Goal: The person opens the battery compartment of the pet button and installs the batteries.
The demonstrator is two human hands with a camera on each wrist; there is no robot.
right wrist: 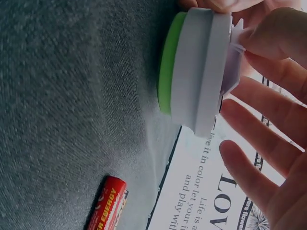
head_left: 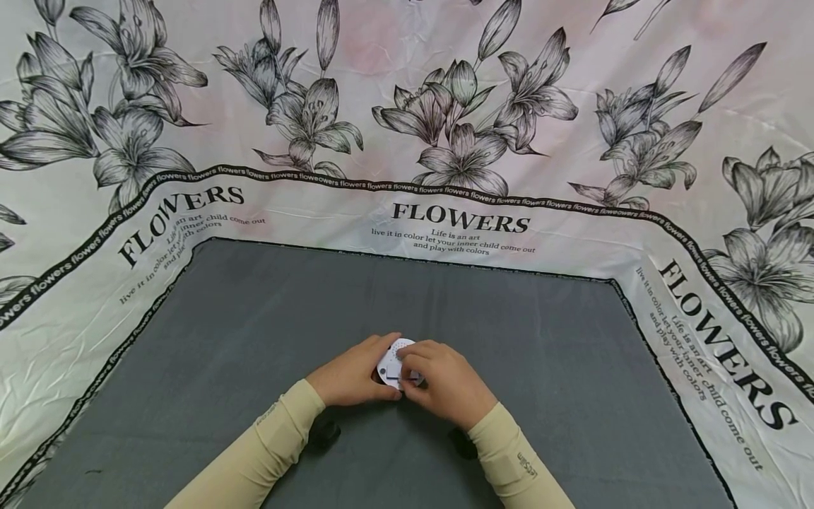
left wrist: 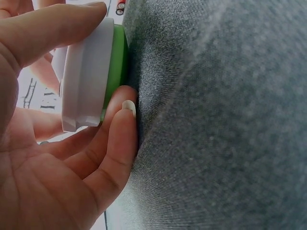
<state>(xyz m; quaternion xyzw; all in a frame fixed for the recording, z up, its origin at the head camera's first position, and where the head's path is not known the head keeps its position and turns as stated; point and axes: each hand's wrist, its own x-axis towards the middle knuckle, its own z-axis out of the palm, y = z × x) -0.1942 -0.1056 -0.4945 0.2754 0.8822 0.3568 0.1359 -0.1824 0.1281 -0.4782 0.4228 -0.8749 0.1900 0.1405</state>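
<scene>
A small round white device [head_left: 389, 367] with a green base [right wrist: 171, 67] is on the grey cloth, its back with a patch of small holes facing up. My left hand [head_left: 352, 371] holds it from the left, thumb on one side and fingers curled round the other, as the left wrist view shows. My right hand [head_left: 448, 375] pinches a thin white cover [right wrist: 233, 72] between thumb and forefinger. That cover stands tilted up from the device's back. The right hand's other fingers are spread beside the device. Whether the cover is fully detached is hidden.
A red battery [right wrist: 106, 203] lies on the cloth near the device, with part of another beside it. The grey cloth panel [head_left: 254, 318] has a white border printed with text and flowers [head_left: 461, 219]. Dark round shapes [head_left: 324, 435] sit under both wrists.
</scene>
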